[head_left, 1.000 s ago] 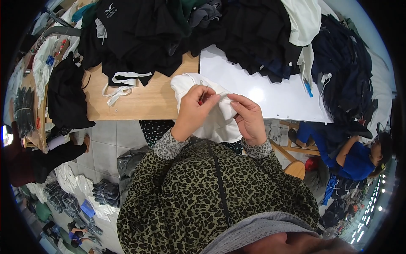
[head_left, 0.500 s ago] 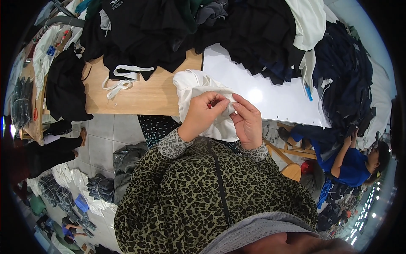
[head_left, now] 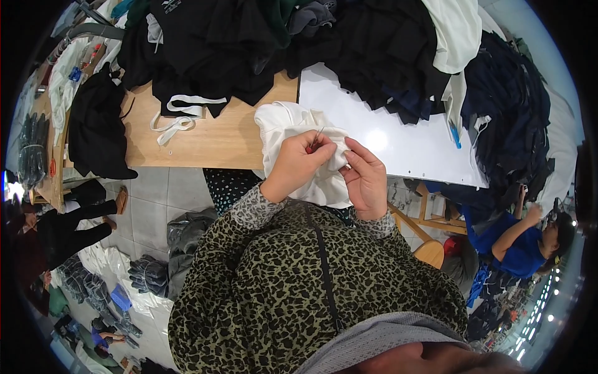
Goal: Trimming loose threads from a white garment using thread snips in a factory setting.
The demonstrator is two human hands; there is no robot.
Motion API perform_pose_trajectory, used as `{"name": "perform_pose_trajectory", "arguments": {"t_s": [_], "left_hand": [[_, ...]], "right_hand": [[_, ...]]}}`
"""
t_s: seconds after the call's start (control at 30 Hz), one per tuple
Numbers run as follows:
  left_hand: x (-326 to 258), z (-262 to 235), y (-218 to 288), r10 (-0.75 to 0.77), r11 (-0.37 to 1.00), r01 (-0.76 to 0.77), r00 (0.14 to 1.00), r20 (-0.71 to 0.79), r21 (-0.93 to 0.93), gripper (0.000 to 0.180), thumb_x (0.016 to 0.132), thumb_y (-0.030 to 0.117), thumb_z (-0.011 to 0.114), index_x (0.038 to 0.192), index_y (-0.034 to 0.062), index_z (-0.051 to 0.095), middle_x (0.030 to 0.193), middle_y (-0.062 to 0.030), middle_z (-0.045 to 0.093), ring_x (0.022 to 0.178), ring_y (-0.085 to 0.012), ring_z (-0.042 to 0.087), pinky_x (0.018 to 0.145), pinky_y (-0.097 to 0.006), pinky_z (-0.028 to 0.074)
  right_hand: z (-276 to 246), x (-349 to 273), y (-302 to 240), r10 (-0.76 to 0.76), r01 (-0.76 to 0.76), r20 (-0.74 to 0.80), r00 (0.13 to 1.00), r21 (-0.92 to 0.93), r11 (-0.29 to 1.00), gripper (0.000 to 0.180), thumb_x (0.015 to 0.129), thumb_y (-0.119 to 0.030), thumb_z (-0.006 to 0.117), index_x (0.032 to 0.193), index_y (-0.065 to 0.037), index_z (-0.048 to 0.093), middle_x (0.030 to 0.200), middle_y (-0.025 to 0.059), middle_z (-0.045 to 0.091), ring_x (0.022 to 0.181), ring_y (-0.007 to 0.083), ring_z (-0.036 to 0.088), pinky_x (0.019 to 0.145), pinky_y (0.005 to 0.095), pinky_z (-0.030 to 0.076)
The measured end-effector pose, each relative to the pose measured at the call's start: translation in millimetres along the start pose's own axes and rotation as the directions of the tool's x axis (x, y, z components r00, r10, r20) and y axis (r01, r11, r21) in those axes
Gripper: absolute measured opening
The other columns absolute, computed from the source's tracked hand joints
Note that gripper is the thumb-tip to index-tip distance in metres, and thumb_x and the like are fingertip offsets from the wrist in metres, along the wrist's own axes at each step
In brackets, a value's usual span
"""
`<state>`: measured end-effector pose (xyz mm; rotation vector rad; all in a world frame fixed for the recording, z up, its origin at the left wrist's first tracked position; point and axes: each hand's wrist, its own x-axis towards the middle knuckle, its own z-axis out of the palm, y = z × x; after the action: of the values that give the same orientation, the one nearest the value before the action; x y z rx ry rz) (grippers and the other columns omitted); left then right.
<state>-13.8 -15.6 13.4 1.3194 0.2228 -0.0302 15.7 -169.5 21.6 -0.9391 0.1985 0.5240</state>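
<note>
A white cloth garment (head_left: 281,118) lies bunched over the table's near edge and hangs down in front of me. My right hand (head_left: 365,177) is closed, pinching a fold of it between thumb and fingertips. Beside it, my left hand (head_left: 298,163) is closed around small red thread snips (head_left: 309,149). Their thin metal tips point up past the fingers, over the cloth, and most of the tool is hidden in the hand. Left fingertips also touch the fabric.
Black garments (head_left: 205,50) are heaped along the table's far side. A white drawstring (head_left: 180,121) rests on the wooden top (head_left: 218,146). Toward the right are a blue pen (head_left: 455,135), dark navy cloth (head_left: 504,112) and a seated person in blue (head_left: 514,243). A wooden stool (head_left: 430,252) stands below.
My left fingers have shifted so the snips' metal tips now show above them. My hands have parted slightly. The person at right has raised an arm; another at left has moved.
</note>
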Motion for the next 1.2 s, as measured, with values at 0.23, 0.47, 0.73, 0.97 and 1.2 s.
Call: {"name": "perform_pose_trajectory", "arguments": {"t_s": [0.23, 0.47, 0.73, 0.97, 1.2], "left_hand": [[1.8, -3.4, 3.5, -0.147, 0.973, 0.144, 0.989, -0.001, -0.178, 0.014, 0.084, 0.013, 0.062, 0.085, -0.0005, 0.060, 0.073, 0.0000, 0.059, 0.061, -0.0052, 0.052, 0.056, -0.018, 0.042], [-0.7, -5.0, 4.8, -0.124, 0.981, 0.131, 0.991, 0.056, -0.145, 0.014, 0.085, 0.014, 0.062, 0.092, 0.0016, 0.060, 0.075, 0.0012, 0.058, 0.061, -0.0020, 0.051, 0.047, -0.015, 0.033], [-0.3, -6.0, 2.7, -0.114, 0.981, 0.124, 0.991, 0.074, -0.148, 0.015, 0.083, 0.011, 0.065, 0.093, 0.0009, 0.060, 0.077, 0.0009, 0.058, 0.063, -0.0037, 0.052, 0.049, -0.015, 0.034], [-1.7, -2.4, 4.4, -0.126, 0.980, 0.138, 0.988, 0.091, -0.146, 0.016, 0.082, 0.009, 0.066, 0.093, -0.0006, 0.060, 0.080, -0.0003, 0.058, 0.067, -0.0061, 0.052, 0.059, -0.018, 0.041], [-0.7, -2.6, 0.8, -0.112, 0.981, 0.123, 0.990, 0.082, -0.147, 0.016, 0.082, 0.009, 0.065, 0.094, -0.0008, 0.059, 0.079, 0.0000, 0.058, 0.067, -0.0059, 0.052, 0.058, -0.018, 0.041]], "right_hand": [[3.0, 0.8, -2.3, 0.003, -0.003, -0.022, 1.000, -0.012, 1.000, 0.028, 0.085, 0.003, 0.055, 0.113, 0.008, 0.055, 0.106, 0.0177, 0.060, 0.095, 0.0214, 0.060, 0.081, 0.0318, 0.050], [3.3, 2.2, -0.6, -0.020, 0.020, -0.023, 1.000, -0.028, 0.999, 0.029, 0.083, 0.006, 0.056, 0.112, 0.009, 0.055, 0.104, 0.0168, 0.060, 0.092, 0.0201, 0.059, 0.080, 0.0297, 0.050], [0.5, 3.7, 3.4, -0.072, 0.072, -0.003, 0.997, -0.030, 0.997, 0.031, 0.080, 0.008, 0.059, 0.111, 0.007, 0.057, 0.097, 0.0101, 0.058, 0.089, 0.0157, 0.056, 0.081, 0.0256, 0.047], [6.0, 3.6, 3.5, -0.089, 0.088, -0.038, 0.995, -0.024, 0.996, 0.031, 0.079, 0.009, 0.058, 0.111, 0.008, 0.056, 0.100, 0.0109, 0.057, 0.089, 0.0150, 0.056, 0.081, 0.0251, 0.046], [3.3, 2.8, 3.3, -0.096, 0.095, -0.033, 0.995, -0.028, 0.995, 0.031, 0.079, 0.009, 0.059, 0.110, 0.008, 0.055, 0.101, 0.0112, 0.057, 0.089, 0.0144, 0.055, 0.080, 0.0237, 0.046]]}}
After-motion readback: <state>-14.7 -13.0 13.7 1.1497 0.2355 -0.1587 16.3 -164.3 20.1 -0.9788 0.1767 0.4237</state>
